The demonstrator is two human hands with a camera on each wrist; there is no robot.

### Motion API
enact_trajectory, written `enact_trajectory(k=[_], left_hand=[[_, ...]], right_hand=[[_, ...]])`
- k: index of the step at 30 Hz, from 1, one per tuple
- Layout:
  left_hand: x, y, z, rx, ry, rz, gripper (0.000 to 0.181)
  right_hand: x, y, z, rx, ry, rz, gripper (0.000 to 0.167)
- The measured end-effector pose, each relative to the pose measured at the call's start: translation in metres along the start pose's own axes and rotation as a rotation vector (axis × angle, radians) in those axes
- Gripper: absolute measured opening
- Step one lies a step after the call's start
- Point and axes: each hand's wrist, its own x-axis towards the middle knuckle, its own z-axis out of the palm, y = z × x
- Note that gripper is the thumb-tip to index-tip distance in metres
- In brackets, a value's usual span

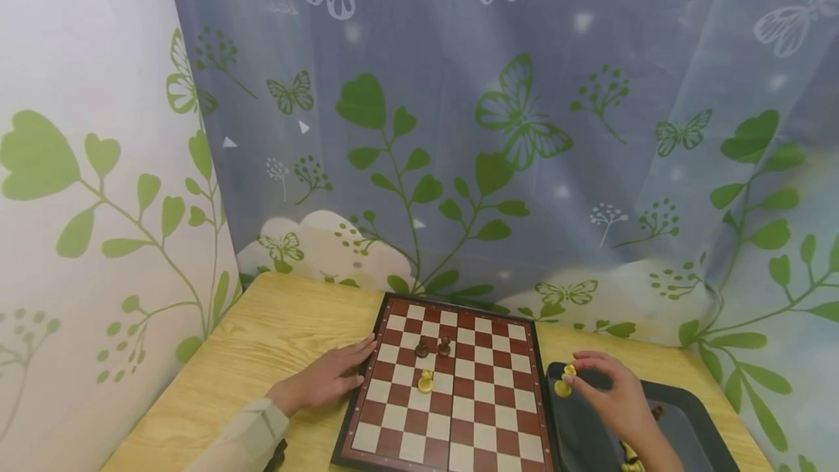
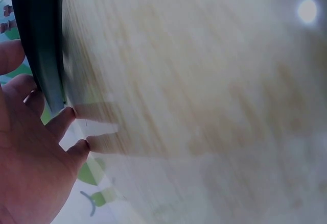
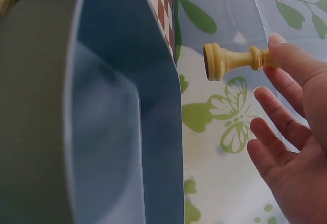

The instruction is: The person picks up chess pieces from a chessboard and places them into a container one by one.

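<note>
A yellow chess piece [image 1: 562,388] is pinched by its top between thumb and index finger of my right hand [image 1: 619,395], above the tray's left end. The right wrist view shows that chess piece [image 3: 230,63] with its round base pointing away from the fingers; the other fingers are spread. My left hand [image 1: 328,377] touches the left edge of the chessboard [image 1: 501,395], fingers nearly straight. In the left wrist view its fingertips meet the board's dark side [image 2: 43,40] and the table. On the board stand two dark brown chess pieces [image 1: 433,347] and a yellow one [image 1: 425,382].
A dark grey tray [image 1: 695,403] lies right of the board, holding yellow pieces [image 1: 631,461] and a dark piece [image 1: 658,411], partly hidden by my right arm. Beneath is a wooden table [image 1: 295,319]. A leaf-and-butterfly patterned curtain [image 1: 432,130] hangs behind.
</note>
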Motion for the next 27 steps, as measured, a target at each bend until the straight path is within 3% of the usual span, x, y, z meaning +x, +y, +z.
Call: enact_trajectory(k=[11,17,27], left_hand=[[0.001,-0.001,0.000,0.004,0.003,0.003,0.064],[0.002,-0.002,0.001,0.000,0.004,0.002,0.064],[0.002,0.000,0.001,-0.008,0.002,-0.003,0.063]], right_hand=[[-0.009,0.009,-0.012,-0.071,-0.036,0.033,0.020],[-0.011,0.013,-0.016,-0.100,-0.114,0.071,0.026],[-0.015,0.019,-0.019,-0.136,-0.133,0.042,0.020]])
